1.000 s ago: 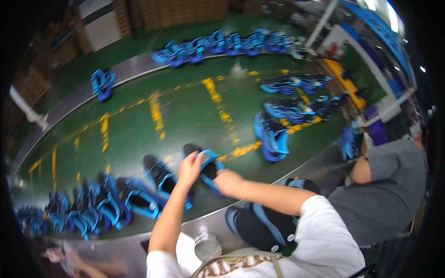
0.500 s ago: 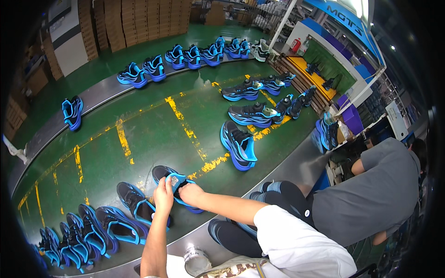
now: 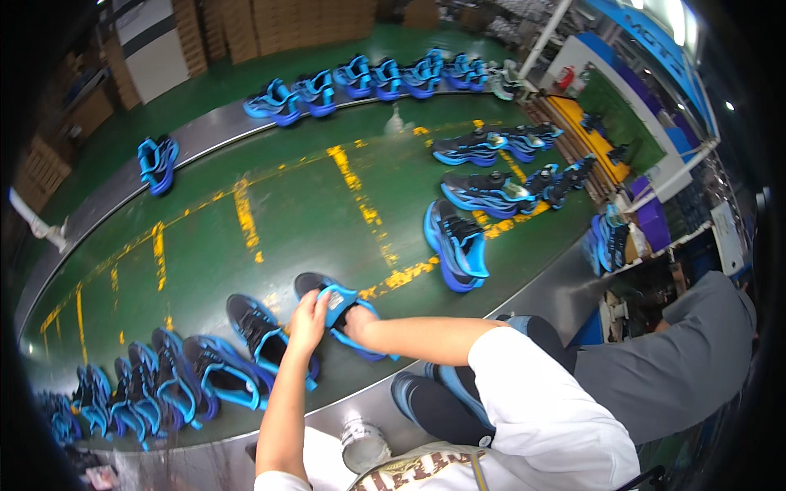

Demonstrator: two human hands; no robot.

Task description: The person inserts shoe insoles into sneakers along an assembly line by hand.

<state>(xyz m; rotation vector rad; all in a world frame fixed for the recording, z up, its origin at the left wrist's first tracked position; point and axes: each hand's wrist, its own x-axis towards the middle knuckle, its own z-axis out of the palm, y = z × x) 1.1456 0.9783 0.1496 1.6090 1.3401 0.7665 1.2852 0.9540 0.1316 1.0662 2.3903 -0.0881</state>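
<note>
The person wears a white shirt (image 3: 565, 417) with short, loose sleeves. The right sleeve (image 3: 524, 368) is wide, creased with soft folds, and ends above the elbow; of the left sleeve (image 3: 282, 481) only a plain white edge shows. Across the chest runs a print (image 3: 417, 470) in brown and cream with an olive-grey border, cut off below. A thin greyish strap (image 3: 480, 471) crosses it. Both forearms are bare, as are the left hand (image 3: 306, 323) and right hand (image 3: 360, 326).
</note>
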